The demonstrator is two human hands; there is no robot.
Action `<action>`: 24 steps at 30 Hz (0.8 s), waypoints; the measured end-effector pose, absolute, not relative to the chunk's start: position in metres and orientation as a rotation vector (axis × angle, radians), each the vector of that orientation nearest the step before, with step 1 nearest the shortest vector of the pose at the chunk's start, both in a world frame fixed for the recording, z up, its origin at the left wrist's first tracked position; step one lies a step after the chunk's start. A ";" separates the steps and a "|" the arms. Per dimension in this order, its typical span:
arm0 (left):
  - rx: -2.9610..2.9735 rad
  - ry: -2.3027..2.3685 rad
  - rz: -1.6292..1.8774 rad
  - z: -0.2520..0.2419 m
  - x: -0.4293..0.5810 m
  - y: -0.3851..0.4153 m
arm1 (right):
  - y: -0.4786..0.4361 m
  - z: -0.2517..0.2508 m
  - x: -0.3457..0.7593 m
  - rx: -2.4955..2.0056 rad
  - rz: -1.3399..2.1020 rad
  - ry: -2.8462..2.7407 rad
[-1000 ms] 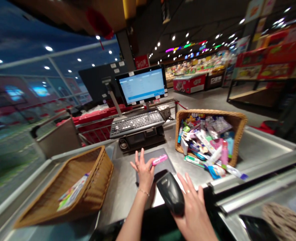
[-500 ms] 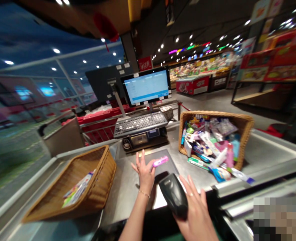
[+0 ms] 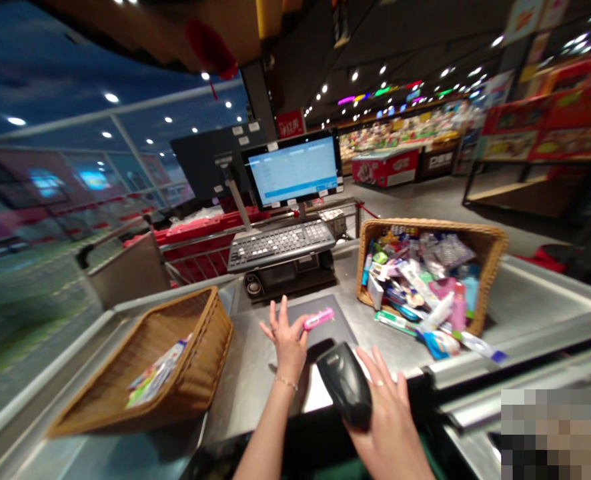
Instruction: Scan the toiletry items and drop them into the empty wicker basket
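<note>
Two wicker baskets sit on a stainless-steel checkout counter (image 3: 540,293), with a dark scanner plate (image 3: 325,313) set into the bench between them. Behind the bench's far edge stand a point-of-sale monitor (image 3: 291,170) on its arm and a black keyboard (image 3: 280,245), and a red shopping cart (image 3: 195,250) lies beyond the far left corner. Past them, refrigerated cases and bright shop displays line the aisle.

The right-hand basket (image 3: 490,267) tilts toward the near edge, heaped with toothbrushes, toothpaste tubes and other small packets, some lying against its front rim. The left-hand basket (image 3: 195,360), near the left edge, holds only a few flat packets (image 3: 158,371) at its bottom.

The right hand (image 3: 390,427) wraps firmly around a black handheld barcode scanner (image 3: 344,385), its nose tipped toward the plate, and a ring (image 3: 379,383) shows on one finger. The left hand (image 3: 288,343), with a thin bracelet (image 3: 286,383) at its wrist, has its fingers spread wide above the plate. A small pink packaged item (image 3: 318,319) sits just off the thumb, over the plate; whether it is pinched or only touched, I cannot tell.
</note>
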State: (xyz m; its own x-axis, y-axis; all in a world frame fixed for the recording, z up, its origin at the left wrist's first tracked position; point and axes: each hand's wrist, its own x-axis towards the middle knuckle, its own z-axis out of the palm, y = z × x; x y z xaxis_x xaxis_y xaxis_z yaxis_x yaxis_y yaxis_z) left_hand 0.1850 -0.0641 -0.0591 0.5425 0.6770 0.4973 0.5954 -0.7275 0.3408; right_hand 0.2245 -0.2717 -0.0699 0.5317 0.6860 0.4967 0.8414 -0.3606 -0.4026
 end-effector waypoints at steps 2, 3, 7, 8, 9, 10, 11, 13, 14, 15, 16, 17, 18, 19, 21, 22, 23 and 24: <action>2.641 1.094 0.942 -0.059 0.184 -0.063 | -0.271 -0.068 0.225 -2.151 -0.292 -1.232; 2.642 1.095 0.944 -0.059 0.184 -0.063 | -0.270 -0.067 0.224 -2.153 -0.285 -1.241; 2.651 1.102 0.965 -0.060 0.182 -0.060 | -0.268 -0.064 0.221 -2.151 -0.311 -1.207; 2.651 1.097 0.979 -0.061 0.182 -0.060 | -0.267 -0.063 0.219 -2.149 -0.322 -1.185; 2.649 1.088 1.004 -0.061 0.181 -0.059 | -0.265 -0.062 0.216 -2.147 -0.328 -1.159; 2.645 1.076 1.038 -0.062 0.180 -0.058 | -0.264 -0.060 0.214 -2.139 -0.332 -1.151; 2.641 1.061 1.079 -0.063 0.180 -0.057 | -0.263 -0.059 0.212 -2.125 -0.340 -1.152; 2.635 1.034 1.160 -0.064 0.179 -0.055 | -0.261 -0.057 0.209 -2.104 -0.343 -1.115; 2.634 1.025 1.192 -0.065 0.178 -0.054 | -0.260 -0.056 0.207 -2.095 -0.343 -1.094; 2.634 1.017 1.213 -0.066 0.178 -0.054 | -0.260 -0.055 0.207 -2.088 -0.342 -1.078; 2.636 1.012 1.224 -0.067 0.177 -0.053 | -0.259 -0.055 0.206 -2.081 -0.345 -1.078; 2.636 1.011 1.233 -0.067 0.177 -0.053 | -0.258 -0.056 0.206 -2.078 -0.351 -1.085; 2.636 1.010 1.240 -0.067 0.176 -0.052 | -0.258 -0.057 0.207 -2.080 -0.361 -1.095; 2.634 1.012 1.248 -0.068 0.176 -0.052 | -0.257 -0.057 0.207 -2.084 -0.373 -1.107; 2.628 1.019 1.261 -0.068 0.175 -0.051 | -0.256 -0.059 0.207 -2.094 -0.398 -1.128; 2.624 1.022 1.266 -0.068 0.174 -0.051 | -0.256 -0.060 0.207 -2.099 -0.404 -1.134; 2.620 1.023 1.269 -0.068 0.173 -0.051 | -0.255 -0.060 0.207 -2.102 -0.405 -1.135; 2.617 1.022 1.272 -0.068 0.173 -0.051 | -0.255 -0.060 0.207 -2.104 -0.401 -1.133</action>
